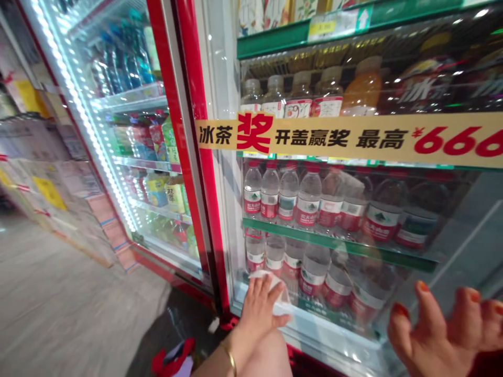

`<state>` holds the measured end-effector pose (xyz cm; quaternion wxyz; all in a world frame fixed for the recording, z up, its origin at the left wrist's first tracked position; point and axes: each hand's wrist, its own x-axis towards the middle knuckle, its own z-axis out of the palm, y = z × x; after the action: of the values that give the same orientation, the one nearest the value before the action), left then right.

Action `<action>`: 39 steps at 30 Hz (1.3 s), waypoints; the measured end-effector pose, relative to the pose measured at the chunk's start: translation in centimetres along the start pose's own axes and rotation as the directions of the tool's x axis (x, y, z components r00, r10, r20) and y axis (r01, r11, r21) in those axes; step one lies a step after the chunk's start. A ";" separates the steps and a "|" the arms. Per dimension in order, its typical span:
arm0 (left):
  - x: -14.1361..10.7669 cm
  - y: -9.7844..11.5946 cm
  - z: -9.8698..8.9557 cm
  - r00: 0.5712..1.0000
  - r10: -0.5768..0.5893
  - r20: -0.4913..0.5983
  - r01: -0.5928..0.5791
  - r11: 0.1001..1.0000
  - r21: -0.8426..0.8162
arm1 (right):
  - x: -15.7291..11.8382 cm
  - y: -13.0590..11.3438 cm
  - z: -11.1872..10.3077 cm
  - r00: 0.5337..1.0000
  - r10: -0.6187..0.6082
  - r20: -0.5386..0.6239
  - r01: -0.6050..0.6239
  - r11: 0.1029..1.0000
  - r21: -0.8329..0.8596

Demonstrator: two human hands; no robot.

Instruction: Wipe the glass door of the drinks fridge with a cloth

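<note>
My left hand (260,302), with a gold bangle (231,361) at the wrist, lies with fingers spread on the lower left of a fridge's glass door. Under its fingers a thin white cloth (282,289) is pressed against the glass, partly covered by the hand. At the lower right, my right hand (442,332) is held up before the door, its fingers apart and slightly bent, holding nothing. Its nails are orange. Behind the glass stand rows of water bottles (310,201) with red caps and red-and-white labels. Faint reflections overlie them.
A yellow banner strip (346,137) crosses the glass, with tea bottles (301,94) behind it. Left of the red door frame (204,157) stands another lit drinks fridge (133,162). Stacked cartons (58,193) line the far left. A red-and-white item (175,361) lies on the grey floor (78,319).
</note>
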<state>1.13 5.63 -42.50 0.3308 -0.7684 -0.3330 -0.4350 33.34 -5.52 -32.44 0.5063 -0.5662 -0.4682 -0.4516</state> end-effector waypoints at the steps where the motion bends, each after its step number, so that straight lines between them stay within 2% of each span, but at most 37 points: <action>1: -1.1 -0.5 -0.1 0.997 -0.075 0.013 0.075 0.997 0.029 | 0.1 0.0 0.1 0.999 -0.051 0.013 0.051 0.999 -0.003; 2: -1.4 -1.3 -0.3 0.981 -0.190 0.031 0.188 0.981 0.052 | 0.2 -0.1 0.2 0.994 -0.106 0.036 0.106 0.994 0.001; 4: 0.2 -3.0 -0.9 0.896 -0.439 0.069 0.436 0.898 0.053 | 0.3 -0.3 0.2 0.985 -0.155 0.082 0.156 0.988 -0.011; 6: 3.0 -3.3 -1.3 0.815 -0.570 0.107 0.574 0.819 -0.013 | 0.4 -0.5 0.0 0.982 -0.155 0.113 0.157 0.987 -0.016; 7: 4.0 -2.5 -1.3 0.807 -0.577 0.125 0.586 0.809 -0.051 | 0.4 -0.5 -0.1 0.980 -0.145 0.137 0.148 0.989 -0.009; 9: 3.8 0.7 -1.1 0.847 -0.516 0.127 0.528 0.844 -0.096 | 0.3 -0.5 -0.3 0.976 -0.136 0.173 0.139 0.990 -0.006; 11: 1.1 4.7 -0.9 0.896 -0.419 0.147 0.433 0.898 -0.078 | 0.3 -0.3 -0.3 0.978 -0.156 0.139 0.161 0.987 -0.027; 13: -1.7 7.3 -0.9 0.897 -0.384 0.218 0.404 0.913 -0.057 | 0.3 -0.1 -0.1 0.979 -0.184 0.087 0.189 0.980 -0.055; 15: -1.9 7.4 -1.1 0.854 -0.461 0.243 0.487 0.871 -0.061 | 0.3 0.0 0.1 0.979 -0.194 0.068 0.199 0.978 -0.064; 16: -0.5 6.5 -1.2 0.823 -0.523 0.222 0.549 0.833 -0.073 | 0.3 0.0 0.2 0.978 -0.200 0.063 0.204 0.977 -0.061; 18: 3.9 4.0 -1.2 0.765 -0.632 0.120 0.643 0.757 -0.112 | 0.2 0.0 0.2 0.979 -0.193 0.066 0.197 0.979 -0.055; 19: 6.2 2.9 -1.2 0.751 -0.650 0.114 0.660 0.738 -0.136 | 0.2 0.0 0.2 0.981 -0.181 0.068 0.185 0.981 -0.052; 21: 8.8 2.4 -0.9 0.784 -0.617 0.070 0.620 0.770 -0.151 | 0.1 -0.2 0.2 0.986 -0.149 0.071 0.152 0.987 -0.045; 22: 8.6 3.2 -0.7 0.823 -0.565 0.058 0.567 0.813 -0.132 | 0.0 -0.2 0.3 0.989 -0.135 0.068 0.138 0.990 -0.042; 23: 7.3 4.6 -0.4 0.867 -0.496 0.045 0.498 0.862 -0.100 | -0.1 -0.3 0.3 0.990 -0.128 0.065 0.131 0.991 -0.042; 25: 2.9 7.9 0.2 0.942 -0.333 0.040 0.334 0.942 -0.030 | -0.4 -0.3 0.5 0.990 -0.130 0.056 0.133 0.990 -0.046; 27: -1.1 10.1 0.6 0.958 -0.280 0.054 0.282 0.959 -0.012 | -0.5 -0.1 0.7 0.990 -0.128 0.058 0.131 0.990 -0.055; 28: -1.8 10.3 0.6 0.950 -0.301 0.080 0.304 0.953 -0.019 | -0.6 -0.1 0.8 0.990 -0.125 0.060 0.128 0.990 -0.060; 29: -1.2 9.7 0.4 0.931 -0.351 0.098 0.356 0.934 -0.033 | -0.7 0.0 0.8 0.991 -0.123 0.058 0.126 0.990 -0.067; 30: 0.6 8.7 -0.1 0.899 -0.424 0.108 0.431 0.901 -0.052 | -0.7 0.1 0.9 0.991 -0.121 0.053 0.125 0.989 -0.075; 32: 6.5 5.9 -1.4 0.834 -0.549 0.057 0.552 0.825 -0.124 | -0.8 0.2 1.0 0.992 -0.120 0.044 0.124 0.988 -0.092; 33: 9.7 4.8 -2.0 0.824 -0.564 0.049 0.564 0.810 -0.161 | -0.8 0.2 1.0 0.991 -0.126 0.040 0.129 0.987 -0.097; 34: 12.3 4.1 -2.4 0.833 -0.551 0.046 0.550 0.816 -0.177 | -0.7 0.3 1.1 0.990 -0.132 0.039 0.135 0.986 -0.099; 35: 13.9 3.9 -2.6 0.857 -0.514 0.036 0.512 0.842 -0.169 | -0.7 0.2 1.1 0.990 -0.137 0.040 0.141 0.985 -0.097; 36: 14.2 4.4 -2.6 0.894 -0.448 0.019 0.446 0.883 -0.148 | -0.7 0.2 1.1 0.989 -0.141 0.037 0.144 0.985 -0.094; 37: 13.2 5.3 -2.4 0.933 -0.361 -0.004 0.358 0.926 -0.117 | -0.7 0.1 1.1 0.989 -0.142 0.034 0.145 0.985 -0.090; 39: 8.6 7.5 -1.5 0.987 -0.158 -0.035 0.157 0.987 -0.044 | -0.7 0.0 1.1 0.991 -0.130 0.030 0.132 0.988 -0.086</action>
<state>9.85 2.14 -35.91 0.2862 -0.7377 -0.3773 -0.4812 33.30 -4.46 -33.20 0.4445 -0.5614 -0.4900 -0.4971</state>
